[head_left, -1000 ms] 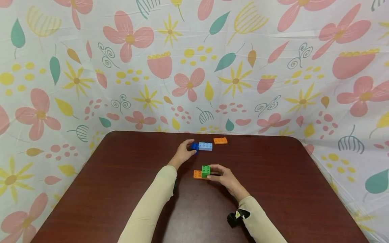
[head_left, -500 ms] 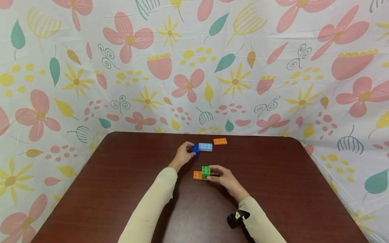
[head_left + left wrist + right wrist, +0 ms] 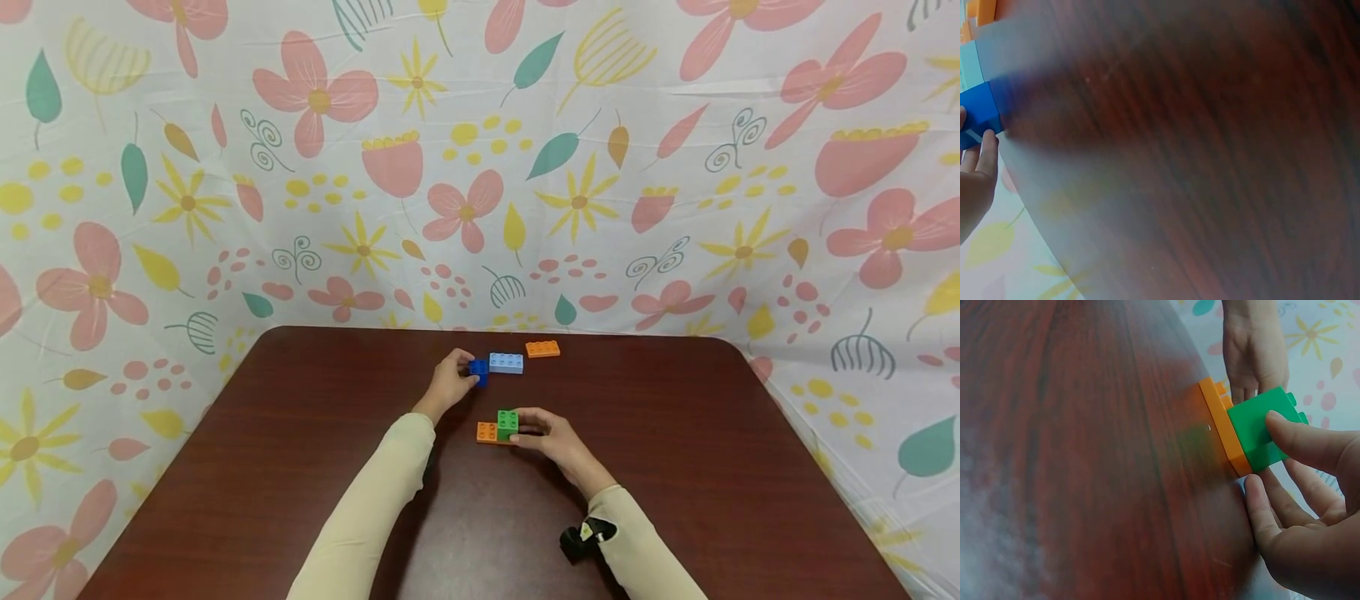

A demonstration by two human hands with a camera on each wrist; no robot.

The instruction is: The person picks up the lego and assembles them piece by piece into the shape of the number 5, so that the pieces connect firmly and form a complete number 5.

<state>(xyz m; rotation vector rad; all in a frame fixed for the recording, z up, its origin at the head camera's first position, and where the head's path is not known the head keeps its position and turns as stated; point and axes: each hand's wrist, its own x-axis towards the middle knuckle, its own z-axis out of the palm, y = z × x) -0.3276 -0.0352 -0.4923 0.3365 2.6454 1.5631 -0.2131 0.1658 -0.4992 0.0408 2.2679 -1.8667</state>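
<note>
In the head view my left hand [image 3: 448,385] pinches a dark blue building brick [image 3: 478,372] by its sides, thumb in front. The left wrist view shows the same blue brick [image 3: 979,106] at its left edge, with fingertips on it. Nearer to me, my right hand [image 3: 552,439] grips a green square brick [image 3: 507,423] from the right. That green brick sits on the right half of a flat orange brick [image 3: 487,432], whose left studs are bare. In the right wrist view my thumb presses the face of the green brick [image 3: 1254,422]; the orange brick [image 3: 1222,428] is beneath it.
A light blue brick [image 3: 506,362] lies just right of the dark blue one, with a small gap between. Farther back and right is another flat orange brick [image 3: 542,348]. All are on a dark brown table [image 3: 637,400], with a flowered cloth [image 3: 465,167] hanging behind.
My left hand has drawn the dark blue brick slightly toward me and then left, away from the light blue brick. My right hand has stayed on the green brick.
</note>
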